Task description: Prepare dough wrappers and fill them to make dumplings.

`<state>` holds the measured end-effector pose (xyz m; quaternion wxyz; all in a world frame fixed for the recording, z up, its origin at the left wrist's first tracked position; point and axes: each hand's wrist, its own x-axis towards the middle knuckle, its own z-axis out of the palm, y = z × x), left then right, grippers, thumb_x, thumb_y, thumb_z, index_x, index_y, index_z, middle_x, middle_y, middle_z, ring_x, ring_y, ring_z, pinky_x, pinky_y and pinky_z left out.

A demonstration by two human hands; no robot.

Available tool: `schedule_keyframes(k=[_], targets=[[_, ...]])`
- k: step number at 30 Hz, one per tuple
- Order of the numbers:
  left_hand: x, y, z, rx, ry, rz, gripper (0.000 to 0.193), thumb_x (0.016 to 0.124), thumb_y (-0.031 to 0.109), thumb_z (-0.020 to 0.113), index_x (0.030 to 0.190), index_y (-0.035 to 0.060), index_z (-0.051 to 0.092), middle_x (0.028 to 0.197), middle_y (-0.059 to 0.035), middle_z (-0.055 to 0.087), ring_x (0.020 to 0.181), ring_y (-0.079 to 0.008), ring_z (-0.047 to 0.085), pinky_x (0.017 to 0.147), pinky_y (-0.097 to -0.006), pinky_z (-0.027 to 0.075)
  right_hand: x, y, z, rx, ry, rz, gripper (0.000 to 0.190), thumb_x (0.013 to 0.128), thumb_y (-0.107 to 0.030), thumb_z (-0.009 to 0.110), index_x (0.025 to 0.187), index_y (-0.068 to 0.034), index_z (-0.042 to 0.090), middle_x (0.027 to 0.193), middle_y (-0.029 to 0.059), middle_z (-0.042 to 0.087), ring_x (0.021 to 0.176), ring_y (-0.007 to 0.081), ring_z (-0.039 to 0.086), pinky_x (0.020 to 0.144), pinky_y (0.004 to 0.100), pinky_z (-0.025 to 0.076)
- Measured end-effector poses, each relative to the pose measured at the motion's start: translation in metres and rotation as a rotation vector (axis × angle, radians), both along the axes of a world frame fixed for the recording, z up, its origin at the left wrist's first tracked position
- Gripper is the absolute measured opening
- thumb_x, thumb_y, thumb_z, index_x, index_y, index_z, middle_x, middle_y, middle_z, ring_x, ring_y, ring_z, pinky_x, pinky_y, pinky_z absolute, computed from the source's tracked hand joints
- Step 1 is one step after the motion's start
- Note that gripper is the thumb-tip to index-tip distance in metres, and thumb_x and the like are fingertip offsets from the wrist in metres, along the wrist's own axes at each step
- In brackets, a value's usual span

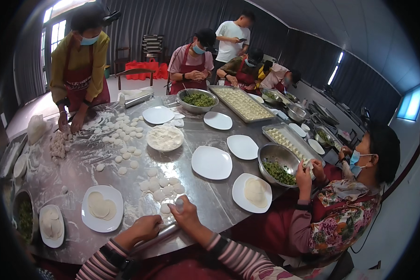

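Observation:
My left hand (145, 226) is low over the near table edge, its fingers curled beside a shiny metal cylinder (168, 229), which looks like a rolling pin. Whether those fingers pinch dough is hard to tell. My right hand (188, 216) is just right of it, with a pale, round-ended object (179, 201) between thumb and fingers; what it is stays unclear. Right beyond my hands lie several flattened dough rounds (158, 195), one of them (165, 209) close to my right fingertips. Loose flour dusts the steel around them.
A plate of wrappers (87, 224) stands left, another (234, 196) right. Beyond are a flour bowl (164, 148), white plates (211, 162) and dough pieces (126, 129). A co-worker at right (350, 210) holds a wrapper by a filling bowl (266, 150); another (78, 70) handles dough at far left.

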<state>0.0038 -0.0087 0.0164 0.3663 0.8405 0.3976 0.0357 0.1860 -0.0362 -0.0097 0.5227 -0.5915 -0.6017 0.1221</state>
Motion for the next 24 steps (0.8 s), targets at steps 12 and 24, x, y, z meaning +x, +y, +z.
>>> schedule_keyframes(k=[12, 24], targets=[[-0.005, -0.007, 0.013, -0.007, 0.016, 0.005, 0.024, 0.078, 0.02, 0.055, 0.09, 0.0002, 0.059, 0.087, -0.0208, 0.062, 0.083, -0.0334, 0.061, 0.074, -0.0384, 0.046, 0.002, -0.022, 0.005, -0.028, 0.08, 0.008, 0.032, 0.076, -0.018, 0.07, 0.094, -0.002, 0.049, 0.062, 0.0189, 0.057, 0.059, 0.0349, 0.061, 0.05, 0.0391, 0.047], [-0.01, -0.002, 0.002, -0.045, -0.011, -0.027, 0.026, 0.078, 0.017, 0.053, 0.097, -0.0003, 0.059, 0.091, -0.0231, 0.062, 0.089, -0.0361, 0.06, 0.079, -0.0405, 0.046, 0.004, -0.029, 0.009, -0.03, 0.05, 0.012, 0.033, 0.075, -0.018, 0.071, 0.093, -0.001, 0.049, 0.064, 0.0192, 0.058, 0.061, 0.0368, 0.06, 0.051, 0.0393, 0.048]])
